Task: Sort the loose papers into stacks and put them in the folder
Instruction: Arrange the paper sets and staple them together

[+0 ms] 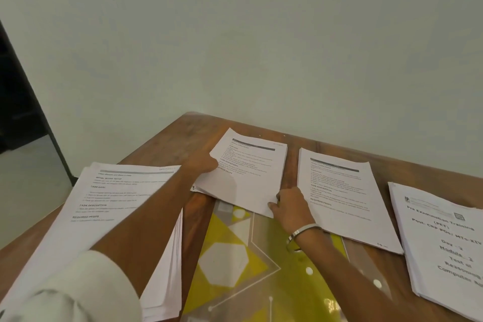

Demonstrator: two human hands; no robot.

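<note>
Four stacks of printed papers lie on a wooden tabletop [326, 149]. Both hands pinch the middle stack [248, 172]: left hand [201, 165] at its left edge, right hand [290, 206] at its near corner. One yellow patterned folder [235, 264] lies nearest, partly under it. Sorting looks done; no stack appears filed yet.

wooden table [295, 144] — four paper stacks [347, 198] | yellow folder [261, 264] — centre
</note>
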